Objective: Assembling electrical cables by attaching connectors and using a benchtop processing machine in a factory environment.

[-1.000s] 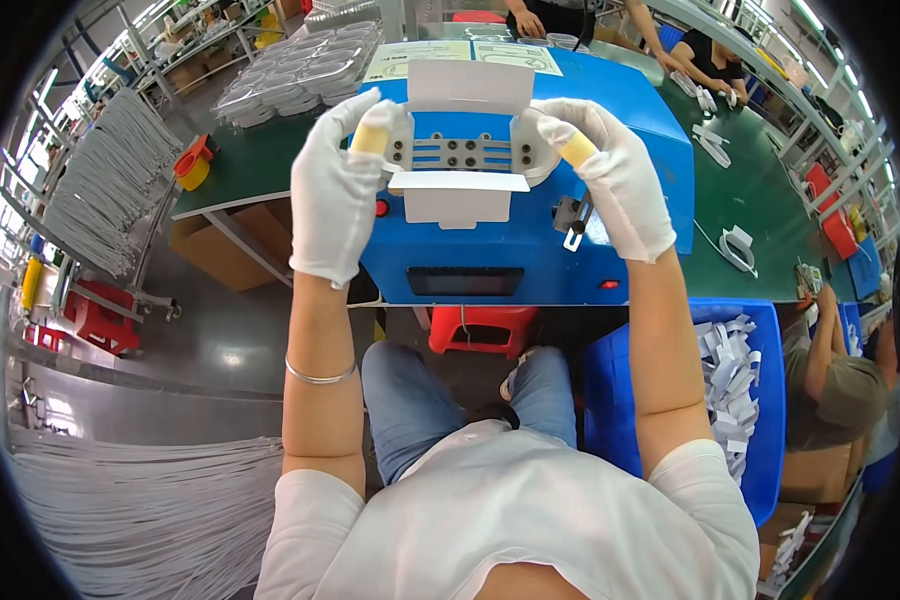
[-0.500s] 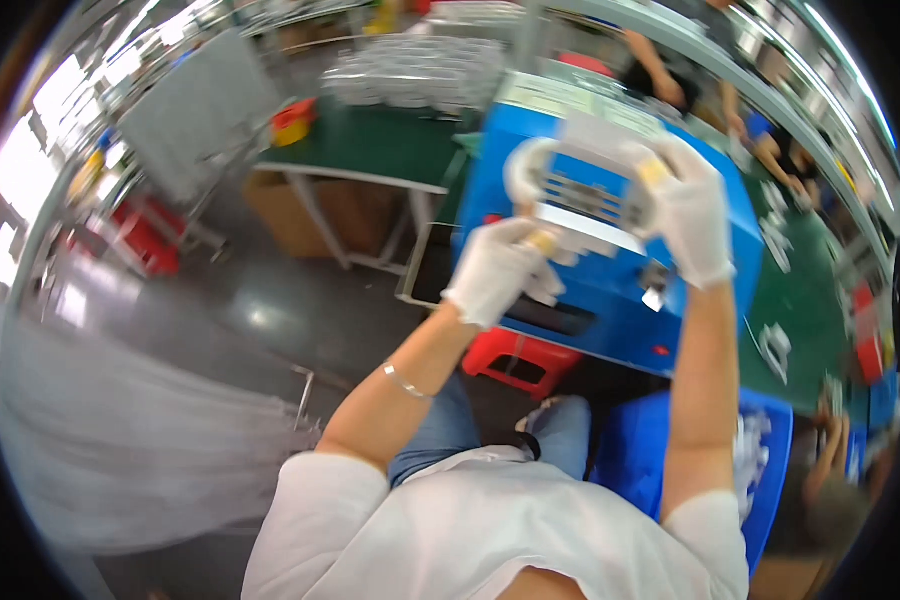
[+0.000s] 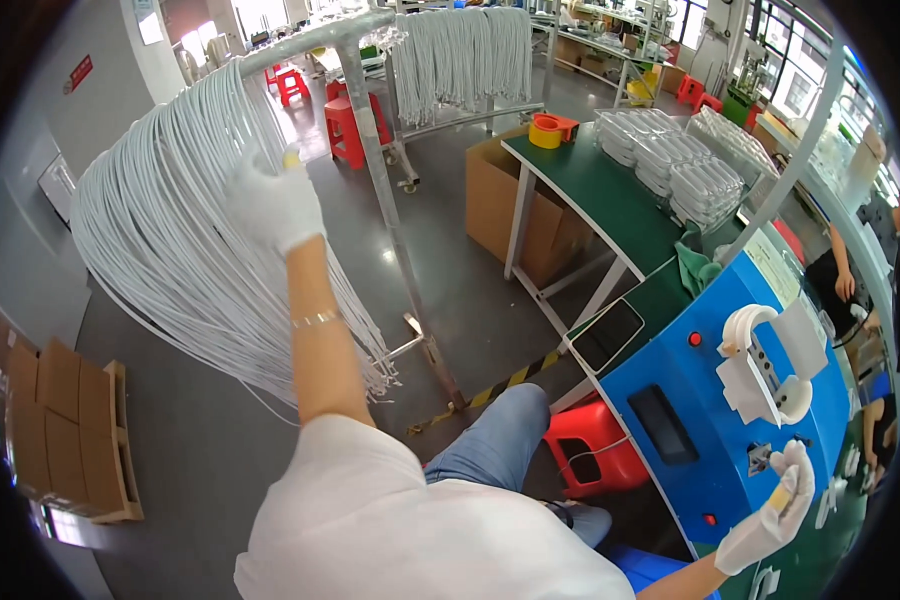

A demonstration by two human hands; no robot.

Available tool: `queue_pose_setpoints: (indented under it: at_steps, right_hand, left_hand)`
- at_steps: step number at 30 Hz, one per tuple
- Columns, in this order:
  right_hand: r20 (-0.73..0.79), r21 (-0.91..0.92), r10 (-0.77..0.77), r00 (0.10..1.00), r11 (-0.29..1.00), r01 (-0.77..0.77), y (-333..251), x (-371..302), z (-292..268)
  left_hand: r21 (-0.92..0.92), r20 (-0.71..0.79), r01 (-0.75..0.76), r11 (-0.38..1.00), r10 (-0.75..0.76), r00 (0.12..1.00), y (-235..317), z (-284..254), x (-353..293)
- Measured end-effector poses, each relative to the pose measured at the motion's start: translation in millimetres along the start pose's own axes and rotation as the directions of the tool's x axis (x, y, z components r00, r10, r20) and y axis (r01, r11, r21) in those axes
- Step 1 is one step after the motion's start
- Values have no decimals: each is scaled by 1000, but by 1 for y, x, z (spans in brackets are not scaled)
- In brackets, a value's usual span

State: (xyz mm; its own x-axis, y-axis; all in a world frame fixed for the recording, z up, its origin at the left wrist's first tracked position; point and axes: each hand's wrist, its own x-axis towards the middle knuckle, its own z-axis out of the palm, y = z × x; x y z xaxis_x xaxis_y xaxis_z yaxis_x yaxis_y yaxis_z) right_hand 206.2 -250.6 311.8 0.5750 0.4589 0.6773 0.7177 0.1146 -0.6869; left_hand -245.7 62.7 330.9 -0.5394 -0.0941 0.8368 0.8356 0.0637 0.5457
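Note:
My left hand [image 3: 275, 205], in a white glove with a yellow patch, is raised at a thick bundle of white cables [image 3: 160, 215] hanging from a metal rack. Its fingers are apart but slightly blurred, and I cannot make out any cable held in them. At the lower right, my gloved right hand [image 3: 775, 510] is open, its fingers stretched up and slightly bent. Nothing shows in it. It is beside a small metal fitting [image 3: 759, 459] on the sloping front of a blue machine [image 3: 670, 370]. Above that fitting, the machine carries a white curved holder [image 3: 750, 350].
A metal post [image 3: 375, 150] stands right of the cables. Beyond it, a green table [image 3: 570, 170] bears clear plastic trays [image 3: 660, 150] and a yellow tape roll [image 3: 546, 131]. A red stool [image 3: 595, 450] is under the machine's edge. Cartons [image 3: 80, 430] are stacked at left.
The view has swung left. My left hand has left the machine and reached over to the hanging cables. My right hand has dropped from the white holder to beside the lower metal fitting.

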Motion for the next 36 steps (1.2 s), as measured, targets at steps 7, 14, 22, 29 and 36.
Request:
queue_pose_setpoints:
  at_steps: [7,14,22,29,36]
  right_hand:
    - [107,-27,-104,989,994,107,-4,-6,5]
    - [586,330,-10,810,916,-228,-66,16,95]
    - [903,241,118,412,655,-716,-107,18,100]
    - [645,518,236,727,563,-644,31,-41,-39]
    - [480,772,601,639,56,-633,131,-127,-133]
  left_hand:
    - [92,504,-106,990,45,863,21,-26,31]
    - [98,489,809,579,680,-546,125,-126,-86]
    - [-606,-177,731,314,842,-509,164,-210,-236]
    - [-119,521,941,-315,787,329,145,-118,-93]
    - [20,729,833,-553,578,366,93,-95,-105]
